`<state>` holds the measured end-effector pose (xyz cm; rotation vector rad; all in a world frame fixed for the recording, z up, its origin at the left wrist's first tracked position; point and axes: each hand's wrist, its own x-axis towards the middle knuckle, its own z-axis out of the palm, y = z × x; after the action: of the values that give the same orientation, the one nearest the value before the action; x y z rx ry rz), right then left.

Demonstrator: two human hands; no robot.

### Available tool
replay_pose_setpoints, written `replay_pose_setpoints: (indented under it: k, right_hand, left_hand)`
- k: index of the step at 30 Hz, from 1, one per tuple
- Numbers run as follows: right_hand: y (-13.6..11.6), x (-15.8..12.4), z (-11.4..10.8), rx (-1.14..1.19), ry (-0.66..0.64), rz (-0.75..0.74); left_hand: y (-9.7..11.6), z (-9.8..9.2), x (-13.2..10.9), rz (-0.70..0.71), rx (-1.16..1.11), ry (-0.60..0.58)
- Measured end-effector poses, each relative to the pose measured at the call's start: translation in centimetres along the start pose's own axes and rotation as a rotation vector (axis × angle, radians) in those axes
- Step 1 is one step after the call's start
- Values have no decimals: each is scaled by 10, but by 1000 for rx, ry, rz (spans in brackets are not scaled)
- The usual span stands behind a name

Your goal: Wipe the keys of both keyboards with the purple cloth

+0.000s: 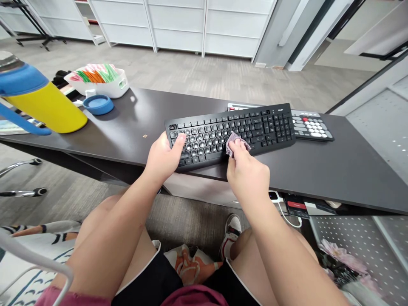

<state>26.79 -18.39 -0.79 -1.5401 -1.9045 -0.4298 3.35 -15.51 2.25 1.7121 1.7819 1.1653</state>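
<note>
The place is looking like an office. A dark desk (350,170) is stretching to both sides of the grip, where the left hand (164,157) is holding a black keyboard (221,129). A second keyboard (314,127), with grey and white keys, is lying right of the grip, partly behind the held one. Far beyond the grip, white cabinets (177,25) are lining the room, with grey carpet-like flooring (191,72) running before them. Left of the grip and lower, chrome legs on castors (19,193) are showing. Right of the grip, a phone (296,204) is lying under the desk's edge, and a perforated panel (366,238) is standing below it
</note>
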Motion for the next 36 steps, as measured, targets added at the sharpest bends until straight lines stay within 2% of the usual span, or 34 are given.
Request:
replay_pose_setpoints:
  k: [8, 14, 25, 36]
  right_hand:
    - [-24, -7, 3, 59, 54, -128]
    - [-31, -12, 1, 56, 57, -191]
    - [-30, -13, -1, 119, 48, -212]
    - [-24, -8, -8, 177, -22, -177]
  left_hand:
    - [0, 0, 0, -11, 7, 3]
    - [0, 0, 0, -20, 3, 17]
    - [-2, 1, 0, -2, -12, 19]
    - [0, 1, 0, -5, -9, 1]
